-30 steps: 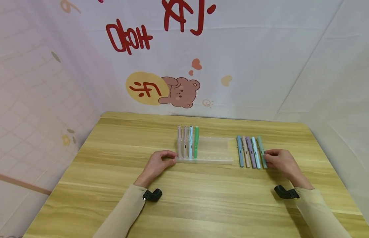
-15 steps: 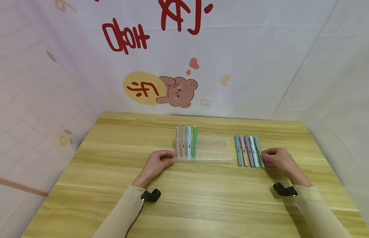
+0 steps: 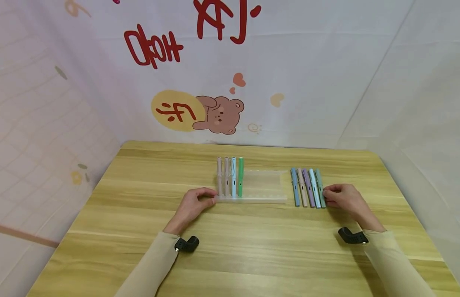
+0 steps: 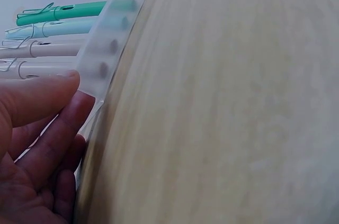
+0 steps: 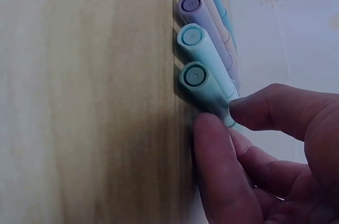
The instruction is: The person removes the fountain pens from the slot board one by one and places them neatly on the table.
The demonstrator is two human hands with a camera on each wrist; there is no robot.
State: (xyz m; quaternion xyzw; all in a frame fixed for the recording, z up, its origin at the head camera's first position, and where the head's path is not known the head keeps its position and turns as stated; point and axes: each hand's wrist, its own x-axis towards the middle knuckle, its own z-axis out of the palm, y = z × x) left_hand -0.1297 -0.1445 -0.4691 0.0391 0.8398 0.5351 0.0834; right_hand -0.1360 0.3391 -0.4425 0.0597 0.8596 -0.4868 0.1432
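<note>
The right hand [image 3: 346, 199] is touching the grey-green pen [image 3: 320, 187] with thumb and fingertips [image 5: 212, 131] drawn close together; whether they're pinching or merely pressing, I'm not able to tell. Across the table [image 3: 252, 251], the left hand [image 3: 192, 205] is gripping one end of the clear stand [image 3: 265, 185] between thumb and fingers. Beyond the grey-green pen are lying the pale-blue pen [image 3: 314, 187], purple pen [image 3: 309, 187], beige pen [image 3: 302, 187] and blue pen [image 3: 295, 187]. The right wrist view is showing round, recessed ends that the head view is missing! And the left wrist view is catching dim pen ends through the stand's frosted base, where the mauve-grey pair [image 3: 227, 181], light-blue pen [image 3: 234, 179] and green pen [image 3: 241, 177] are standing.
</note>
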